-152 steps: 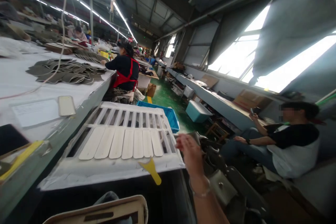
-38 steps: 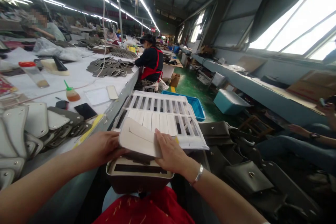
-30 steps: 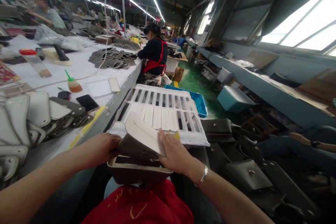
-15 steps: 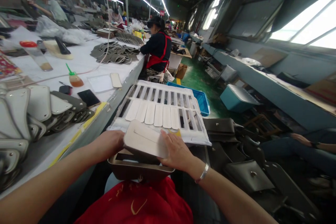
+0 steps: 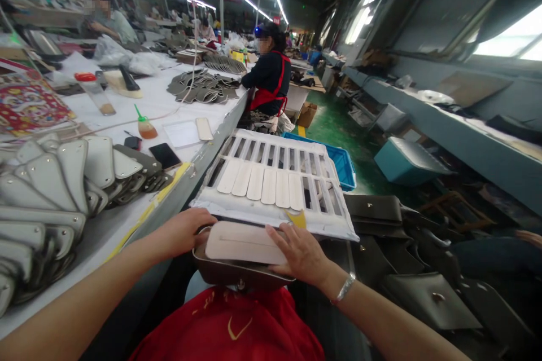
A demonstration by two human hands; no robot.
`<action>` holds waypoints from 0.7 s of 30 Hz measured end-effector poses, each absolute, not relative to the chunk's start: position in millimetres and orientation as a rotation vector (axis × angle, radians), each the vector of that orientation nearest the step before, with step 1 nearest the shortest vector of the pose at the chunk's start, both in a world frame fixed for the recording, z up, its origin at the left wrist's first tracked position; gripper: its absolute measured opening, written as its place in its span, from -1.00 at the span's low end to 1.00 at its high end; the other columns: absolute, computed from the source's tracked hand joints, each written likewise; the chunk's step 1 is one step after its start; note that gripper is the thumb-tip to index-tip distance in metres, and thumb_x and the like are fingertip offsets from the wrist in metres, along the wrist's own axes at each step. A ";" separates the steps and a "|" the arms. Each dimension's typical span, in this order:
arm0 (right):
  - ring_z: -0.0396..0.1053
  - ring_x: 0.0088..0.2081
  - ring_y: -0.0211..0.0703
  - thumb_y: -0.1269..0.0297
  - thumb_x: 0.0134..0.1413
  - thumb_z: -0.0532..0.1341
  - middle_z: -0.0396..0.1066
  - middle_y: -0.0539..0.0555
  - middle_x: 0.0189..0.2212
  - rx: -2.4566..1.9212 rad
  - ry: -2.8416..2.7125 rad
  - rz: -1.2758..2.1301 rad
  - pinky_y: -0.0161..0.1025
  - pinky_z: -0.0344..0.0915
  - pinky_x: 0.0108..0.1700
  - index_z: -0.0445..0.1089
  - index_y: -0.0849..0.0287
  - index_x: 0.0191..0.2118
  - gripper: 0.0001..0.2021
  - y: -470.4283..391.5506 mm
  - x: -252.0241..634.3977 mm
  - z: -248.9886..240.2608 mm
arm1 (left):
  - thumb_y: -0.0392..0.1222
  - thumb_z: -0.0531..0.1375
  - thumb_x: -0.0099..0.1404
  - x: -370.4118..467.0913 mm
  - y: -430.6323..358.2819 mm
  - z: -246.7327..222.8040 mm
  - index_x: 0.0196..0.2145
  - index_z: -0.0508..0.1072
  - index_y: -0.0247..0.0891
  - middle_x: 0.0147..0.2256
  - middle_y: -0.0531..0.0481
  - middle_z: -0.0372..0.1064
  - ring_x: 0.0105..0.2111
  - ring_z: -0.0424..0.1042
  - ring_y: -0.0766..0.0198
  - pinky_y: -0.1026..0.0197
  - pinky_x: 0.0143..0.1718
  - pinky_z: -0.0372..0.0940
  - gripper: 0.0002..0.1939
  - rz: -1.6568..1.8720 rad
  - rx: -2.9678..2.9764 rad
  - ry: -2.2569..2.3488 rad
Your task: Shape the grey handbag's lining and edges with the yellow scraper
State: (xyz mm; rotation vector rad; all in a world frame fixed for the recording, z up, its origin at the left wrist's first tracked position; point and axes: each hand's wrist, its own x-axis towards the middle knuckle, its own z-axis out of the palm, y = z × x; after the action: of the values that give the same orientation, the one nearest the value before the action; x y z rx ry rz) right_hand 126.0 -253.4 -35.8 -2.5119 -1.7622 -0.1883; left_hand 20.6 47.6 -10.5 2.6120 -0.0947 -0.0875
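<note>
taking the brown case (image 5: 241,272) as the middle of the dial, with twelve straight ahead, a red cloth (image 5: 237,327) lies at six, right against its front. the pale panel (image 5: 241,243) sits in the case's mouth, long side across, its face tilted up. at ten o'clock the left hand (image 5: 195,231) bends over the case's left end; its fingertips are hidden, so i cannot tell whether they pinch anything. at two the right hand (image 5: 296,251) has its fingers spread, tips touching the panel's right end, with a silver bracelet (image 5: 345,287) on the wrist. at twelve, just beyond, stands a slatted white rack (image 5: 237,203) bearing a row of pale strips (image 5: 269,185), and a yellow tool (image 5: 297,219) rests by its near edge at one. dark bags (image 5: 432,299) are heaped at three; riveted grey pieces (image 5: 70,169) fan out at ten. farther, at eleven, come a black phone (image 5: 165,155) and a green-tipped bottle (image 5: 147,128). a blue crate (image 5: 345,172) is at one, and well beyond, near twelve, sits a co-worker (image 5: 271,79) in red straps.
</note>
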 end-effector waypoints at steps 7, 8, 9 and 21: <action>0.20 -0.22 0.12 -0.12 0.01 0.12 0.22 0.30 -0.08 -2.504 -1.947 -0.225 -0.03 0.19 -0.25 -0.08 0.15 0.26 -0.23 -228.8 107.7 -35.7 | 0.05 0.08 0.18 -11.2 50.8 -54.1 0.09 0.17 -0.35 0.00 -0.20 0.29 -0.01 0.29 0.12 0.10 -0.02 0.24 -0.40 0.023 1.947 0.412; 0.20 -0.23 0.11 -0.10 0.02 0.12 0.22 0.30 -0.09 -2.501 -1.967 -0.218 -0.03 0.18 -0.26 -0.08 0.15 0.26 -0.25 -228.3 106.2 -35.5 | 0.05 0.09 0.17 -12.9 46.1 -62.4 0.09 0.17 -0.35 0.02 -0.21 0.27 0.00 0.28 0.10 0.09 -0.01 0.23 -0.39 0.020 1.915 0.443; 0.20 -0.24 0.10 -0.09 0.03 0.12 0.22 0.29 -0.10 -2.504 -1.980 -0.201 -0.04 0.17 -0.27 -0.08 0.15 0.26 -0.26 -228.3 105.1 -35.1 | 0.05 0.10 0.16 -13.4 41.8 -69.1 0.09 0.18 -0.35 0.02 -0.21 0.26 0.00 0.27 0.09 0.07 0.00 0.22 -0.39 0.015 1.908 0.470; 0.19 -0.26 0.06 -0.07 -0.02 0.15 0.20 0.27 -0.14 -2.555 -2.067 0.131 -0.07 0.17 -0.27 -0.08 0.17 0.24 -0.24 -226.3 104.3 -22.8 | -0.14 0.12 0.09 -2.9 40.9 -86.9 0.08 0.20 -0.37 0.05 -0.19 0.25 0.02 0.26 0.07 0.05 0.08 0.12 -0.41 -0.056 1.990 0.436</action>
State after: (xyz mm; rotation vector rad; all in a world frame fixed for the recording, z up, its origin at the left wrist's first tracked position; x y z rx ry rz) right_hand 104.3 -226.3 -22.8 -2.5553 -2.0672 0.1308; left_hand -2.9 40.9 -86.9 1.9898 0.4359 -0.0563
